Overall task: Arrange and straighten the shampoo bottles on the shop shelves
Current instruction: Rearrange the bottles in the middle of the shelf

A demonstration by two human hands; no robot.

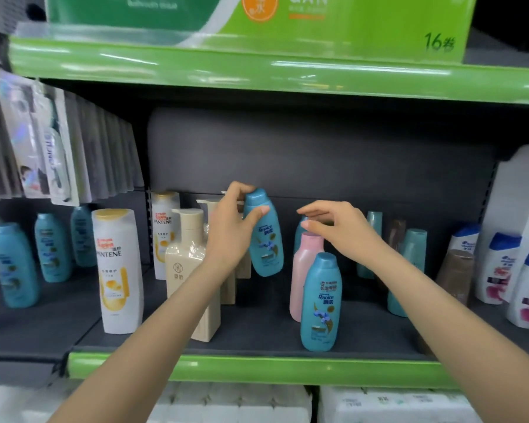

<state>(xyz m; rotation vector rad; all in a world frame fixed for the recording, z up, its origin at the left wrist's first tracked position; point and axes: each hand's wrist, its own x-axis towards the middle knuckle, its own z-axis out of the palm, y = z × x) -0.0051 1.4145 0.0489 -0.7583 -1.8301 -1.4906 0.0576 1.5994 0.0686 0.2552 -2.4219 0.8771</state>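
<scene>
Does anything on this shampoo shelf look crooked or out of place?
Yes. The blue Rejoice bottle gripped by the left hand is lifted off the shelf and tilted. A second Rejoice bottle stands alone at the front edge, ahead of a pink bottle. The right hand holds nothing.

Your left hand (232, 227) grips a Rejoice bottle (264, 236) by its top, lifted off the shelf (257, 366) and tilted, just right of the pump bottle (193, 270). Left of that pump bottle stands a Pantene bottle (118, 270), with another Pantene bottle (163, 233) behind it. Your right hand (339, 227) hovers over the capped bottle (306, 270), which stands directly behind a second Rejoice bottle (320, 302) near the shelf's front edge. Head & Shoulders bottles (501, 267) stand at the far right.
</scene>
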